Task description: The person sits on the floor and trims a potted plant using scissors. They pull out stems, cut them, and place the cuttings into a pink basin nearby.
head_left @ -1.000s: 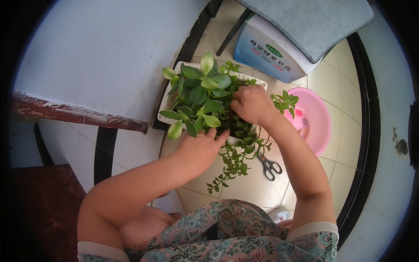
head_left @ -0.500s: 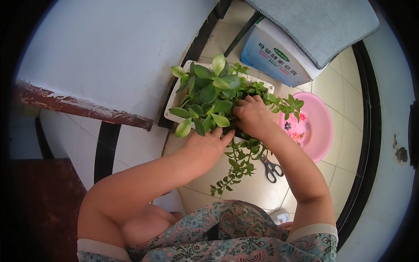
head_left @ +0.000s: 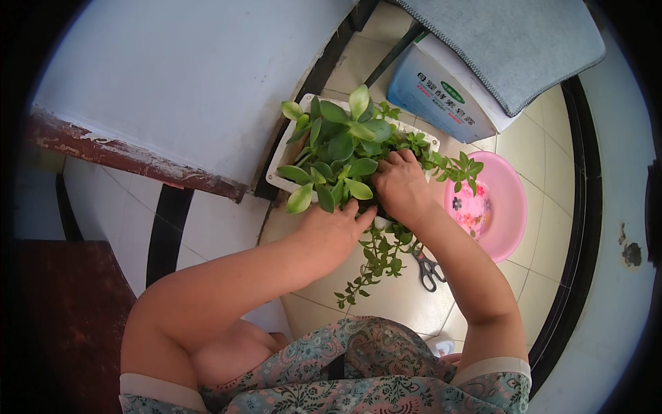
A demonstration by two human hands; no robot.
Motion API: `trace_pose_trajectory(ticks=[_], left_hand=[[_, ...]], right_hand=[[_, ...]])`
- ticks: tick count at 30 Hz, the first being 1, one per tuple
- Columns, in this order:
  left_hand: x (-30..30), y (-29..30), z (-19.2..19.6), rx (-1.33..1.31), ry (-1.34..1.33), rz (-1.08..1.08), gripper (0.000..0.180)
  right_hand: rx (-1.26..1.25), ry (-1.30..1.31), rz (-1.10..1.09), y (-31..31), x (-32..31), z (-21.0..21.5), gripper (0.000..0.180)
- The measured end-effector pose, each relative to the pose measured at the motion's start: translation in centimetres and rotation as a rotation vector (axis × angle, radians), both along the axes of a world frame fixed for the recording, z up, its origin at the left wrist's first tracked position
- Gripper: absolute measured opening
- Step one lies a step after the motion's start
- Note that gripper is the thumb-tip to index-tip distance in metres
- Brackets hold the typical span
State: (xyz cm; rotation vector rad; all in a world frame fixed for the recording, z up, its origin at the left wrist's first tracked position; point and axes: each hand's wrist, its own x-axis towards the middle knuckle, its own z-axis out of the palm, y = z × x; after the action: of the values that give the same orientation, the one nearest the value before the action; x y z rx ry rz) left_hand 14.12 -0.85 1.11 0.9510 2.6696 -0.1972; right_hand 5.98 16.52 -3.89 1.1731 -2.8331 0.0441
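Note:
A white rectangular planter (head_left: pixel 281 181) holds a plant with broad, glossy green leaves (head_left: pixel 341 146). Small-leaved trailing stems (head_left: pixel 376 265) hang over its near side, and others reach out to the right. My left hand (head_left: pixel 334 231) lies at the planter's near edge beneath the broad leaves, thumb and forefinger apart; some of its fingertips are under foliage. To its right, my right hand (head_left: pixel 403 190) dips into the planter among the small-leaved stems with fingers curled down. Leaves and the hand itself hide its fingertips and whatever they grip.
Black-handled scissors (head_left: pixel 429 270) lie on the tiled floor by my right forearm. Beyond it stands a pink basin (head_left: pixel 514 210) with a flower pattern. A blue-and-white box (head_left: pixel 441 96) sits behind the planter, under a grey cloth-covered surface (head_left: pixel 514 48). A pale panel (head_left: pixel 179 83) rises at the left.
The whole view has shifted slightly, so the planter and the things around it appear a little further right and lower. Both hands stay at the same places on the planter.

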Motion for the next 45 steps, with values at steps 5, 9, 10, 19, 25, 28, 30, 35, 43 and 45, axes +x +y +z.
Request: trace_pose_trajectory(ticks=[5,9,10,19,25,28,30,35,43,45], left_hand=[[0.0,0.2,0.1,-0.008,0.037,-0.009,0.052],[0.0,0.1,0.3,-0.015,0.014,0.006,0.052],[-0.1,0.1,0.4,-0.016,0.010,0.008,0.052],[-0.4,0.4,0.8,-0.041,-0.057,0.017,0.058],[-0.6,0.2,0.9,-0.061,-0.177,0.070,0.062],[-1.0,0.5,2.0,-0.041,-0.238,0.119,0.069],[-0.9,0.5,1.0,-0.018,-0.228,0.107,0.074],[-1.2,0.6,1.5,-0.047,-0.273,0.130,0.074],[-1.3,1.1,2.2,0.053,-0.308,0.161,0.064],[-1.4,1.1,2.3,0.088,-0.306,0.154,0.062]], right_hand=[[-0.050,0.034,0.012,0.0,-0.2,-0.8,0.009],[-0.026,-0.021,-0.036,-0.3,-0.4,-0.5,0.010],[-0.041,-0.043,-0.050,-0.3,-0.5,-0.5,0.011],[-0.347,-0.136,-0.078,2.9,0.0,2.4,0.010],[-0.545,-0.279,-0.083,9.0,5.0,6.6,0.008],[-0.469,-0.484,-0.201,12.1,9.7,2.2,0.006],[-0.405,-0.591,-0.317,14.1,12.3,-3.2,0.009],[-0.077,-0.762,-0.543,14.8,15.5,-10.4,0.030],[0.138,-0.756,-0.506,16.5,16.7,-13.8,0.052],[0.136,-0.696,-0.480,16.4,16.8,-13.9,0.049]])
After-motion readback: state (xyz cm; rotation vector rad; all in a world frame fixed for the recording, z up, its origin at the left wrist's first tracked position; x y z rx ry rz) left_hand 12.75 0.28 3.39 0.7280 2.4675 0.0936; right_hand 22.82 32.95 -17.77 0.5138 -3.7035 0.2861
